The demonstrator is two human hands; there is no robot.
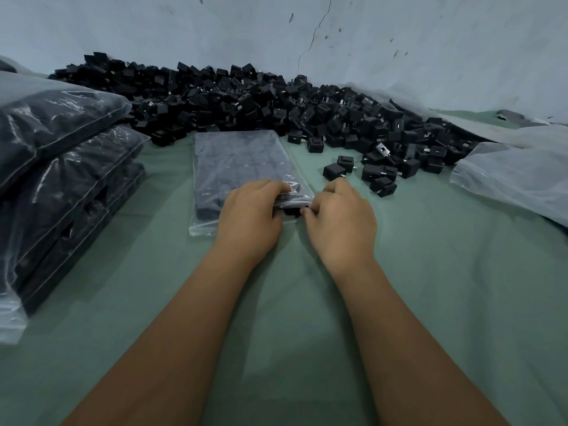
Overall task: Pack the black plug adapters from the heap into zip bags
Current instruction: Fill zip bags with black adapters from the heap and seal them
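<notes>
Both sets of fingers are curled shut on the near mouth of the bag at frame centre, left hand and right hand almost touching. An adapter sits dark at the opening. It could block the zip from sealing or slip out; the heap lies beyond.

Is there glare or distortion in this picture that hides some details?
Head view: glare streaks on the packed bags at left blur their contents; the wide lens bends the wall line and stretches the forearms; the heap is dark, with single adapters hard to separate; both hands stay sharp.
</notes>
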